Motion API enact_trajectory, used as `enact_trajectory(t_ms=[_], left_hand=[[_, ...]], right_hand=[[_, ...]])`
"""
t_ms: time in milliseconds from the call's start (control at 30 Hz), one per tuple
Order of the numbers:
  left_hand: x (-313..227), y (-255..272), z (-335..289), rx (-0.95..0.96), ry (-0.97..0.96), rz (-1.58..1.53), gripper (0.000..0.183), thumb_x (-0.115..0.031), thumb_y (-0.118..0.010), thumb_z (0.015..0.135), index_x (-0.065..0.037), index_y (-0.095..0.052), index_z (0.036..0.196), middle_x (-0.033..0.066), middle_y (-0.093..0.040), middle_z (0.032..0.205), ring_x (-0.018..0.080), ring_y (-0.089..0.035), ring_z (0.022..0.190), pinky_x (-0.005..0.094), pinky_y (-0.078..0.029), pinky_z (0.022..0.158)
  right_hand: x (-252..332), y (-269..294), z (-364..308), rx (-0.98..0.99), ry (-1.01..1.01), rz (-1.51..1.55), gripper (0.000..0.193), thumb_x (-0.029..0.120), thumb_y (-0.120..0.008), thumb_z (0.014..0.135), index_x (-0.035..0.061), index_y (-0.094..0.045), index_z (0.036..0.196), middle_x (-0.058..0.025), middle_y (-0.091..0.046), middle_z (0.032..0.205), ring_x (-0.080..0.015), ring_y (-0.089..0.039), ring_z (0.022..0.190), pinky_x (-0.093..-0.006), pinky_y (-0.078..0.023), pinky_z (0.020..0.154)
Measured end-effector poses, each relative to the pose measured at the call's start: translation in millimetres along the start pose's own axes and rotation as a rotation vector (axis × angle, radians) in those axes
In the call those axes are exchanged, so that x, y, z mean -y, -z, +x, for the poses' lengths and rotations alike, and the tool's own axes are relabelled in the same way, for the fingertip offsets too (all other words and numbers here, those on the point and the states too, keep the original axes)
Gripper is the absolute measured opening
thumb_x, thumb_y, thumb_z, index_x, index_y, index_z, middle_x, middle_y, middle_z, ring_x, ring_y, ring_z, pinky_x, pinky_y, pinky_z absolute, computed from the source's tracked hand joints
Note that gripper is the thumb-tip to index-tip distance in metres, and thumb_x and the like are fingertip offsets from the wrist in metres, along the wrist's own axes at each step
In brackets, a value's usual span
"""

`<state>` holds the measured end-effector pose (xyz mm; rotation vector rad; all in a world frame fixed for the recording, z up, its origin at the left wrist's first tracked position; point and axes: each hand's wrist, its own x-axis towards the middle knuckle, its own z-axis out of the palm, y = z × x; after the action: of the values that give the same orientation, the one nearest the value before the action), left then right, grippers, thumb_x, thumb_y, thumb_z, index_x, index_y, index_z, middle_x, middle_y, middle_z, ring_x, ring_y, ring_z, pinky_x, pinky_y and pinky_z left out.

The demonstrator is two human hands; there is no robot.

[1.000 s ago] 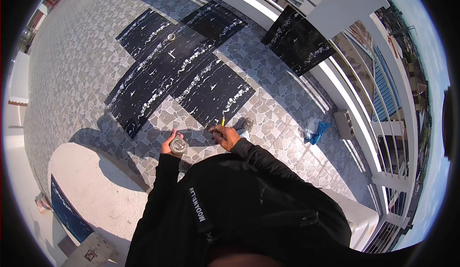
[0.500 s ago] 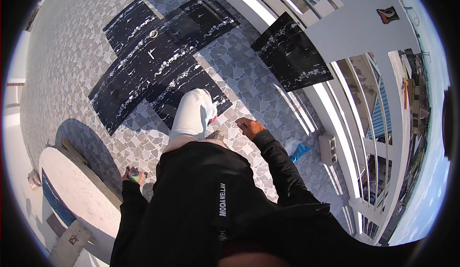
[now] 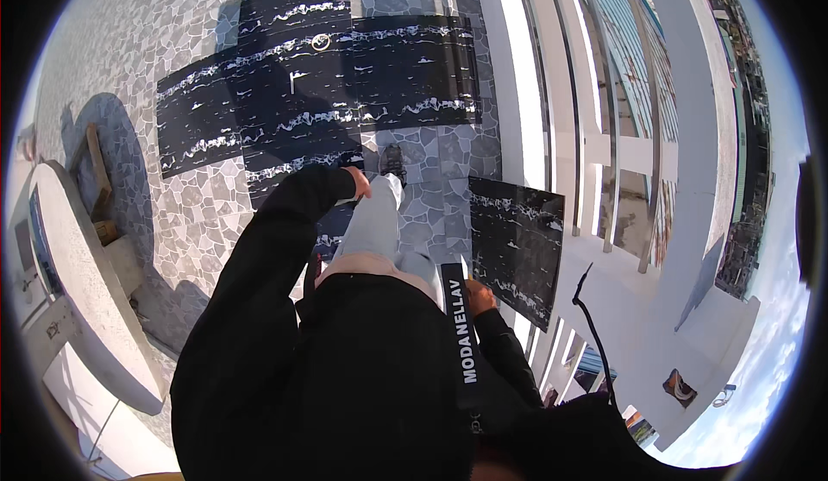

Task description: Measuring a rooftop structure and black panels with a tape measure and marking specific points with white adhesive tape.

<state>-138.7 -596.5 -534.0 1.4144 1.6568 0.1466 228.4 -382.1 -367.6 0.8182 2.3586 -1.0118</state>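
My left hand [image 3: 355, 183] hangs in front of my body beside my light trouser leg [image 3: 362, 235]. Its fingers are mostly hidden, and I cannot make out anything in it. My right hand [image 3: 480, 296] is low by my right hip, partly covered by the black strap with white lettering [image 3: 456, 330]; its fingers do not show clearly. Ahead of me, black sheets with white veining [image 3: 302, 97] lie on the floor in a cross shape. On them rest a pale ring [image 3: 321, 42] and a small white L-shaped piece [image 3: 291, 82].
Another black veined sheet [image 3: 516, 252] leans on the white railing wall [image 3: 522, 67] at my right. A round-edged white structure [image 3: 95, 287] stands at left, with a wooden piece [image 3: 97, 166] beyond it. The floor [image 3: 203, 239] is stone-patterned. My dark shoe [image 3: 392, 163] is near the sheets.
My view has turned right and moved nearer the leaning sheet. My left hand has swung forward; the green-and-grey object it held no longer shows. My right hand has dropped back toward my hip.
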Motion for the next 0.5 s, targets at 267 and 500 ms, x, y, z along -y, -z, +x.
enact_trajectory(t_ms=[267,500], left_hand=[[-113,85,17,0.184,0.432,-0.253,0.057,-0.054,-0.067,0.076,0.000,-0.071,0.091,0.0219,-0.069,0.094,0.0373,-0.066,0.092,0.0446,-0.053,0.079],[-136,45,15,0.000,0.760,-0.607,0.054,-0.050,-0.078,0.068,-0.005,-0.066,0.096,0.0177,-0.067,0.096,0.0330,-0.064,0.096,0.0415,-0.051,0.083]], right_hand=[[44,83,129,0.512,0.303,-0.522,0.040,0.038,-0.071,0.077,0.0185,-0.066,0.112,-0.0087,-0.062,0.109,-0.0320,-0.058,0.103,-0.0472,-0.049,0.084],[33,113,234,0.818,0.405,-0.633,0.024,0.028,-0.073,0.074,0.0142,-0.071,0.093,-0.0098,-0.064,0.100,-0.0328,-0.058,0.100,-0.0442,-0.048,0.085]])
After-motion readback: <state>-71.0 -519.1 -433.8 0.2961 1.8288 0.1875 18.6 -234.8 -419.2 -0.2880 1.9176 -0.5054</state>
